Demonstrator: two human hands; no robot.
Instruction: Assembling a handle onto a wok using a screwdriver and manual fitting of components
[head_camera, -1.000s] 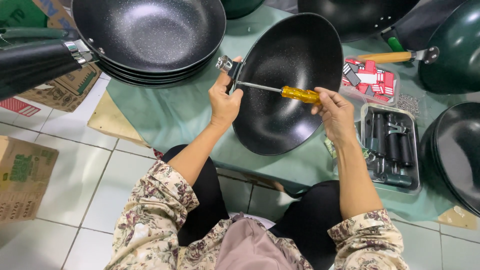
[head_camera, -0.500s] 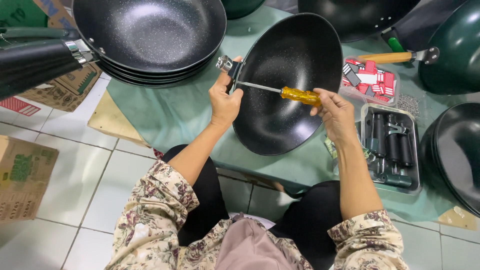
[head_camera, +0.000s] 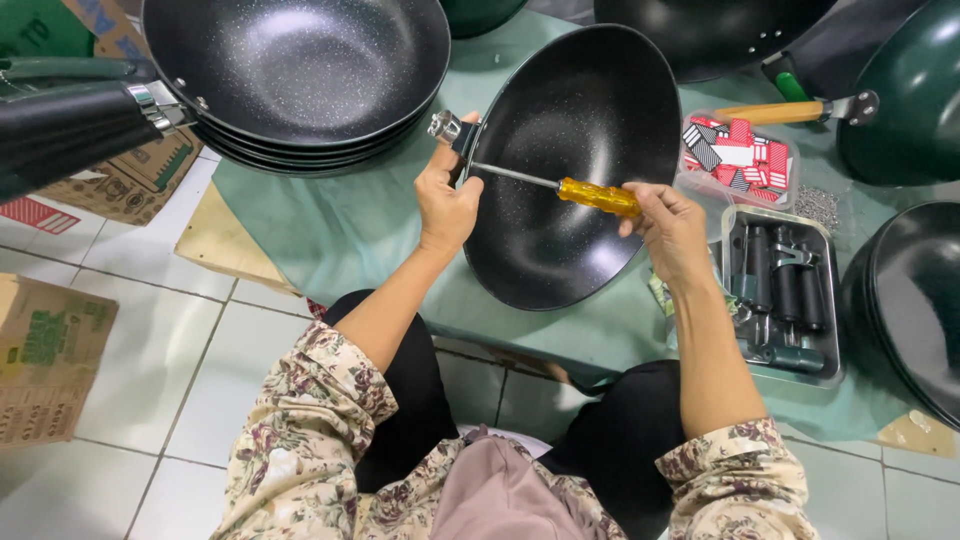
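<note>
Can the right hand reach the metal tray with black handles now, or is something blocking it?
Probably yes. The right hand lies just beside the metal tray, with nothing between them. But its fingers hold the yellow screwdriver, so it must release that before it takes a black handle.

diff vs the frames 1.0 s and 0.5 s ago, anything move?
No visible change. The left hand still grips the rim of the black wok beside its metal handle bracket; the right hand still holds the yellow-handled screwdriver, tip toward the bracket. Same grip on both.
</note>
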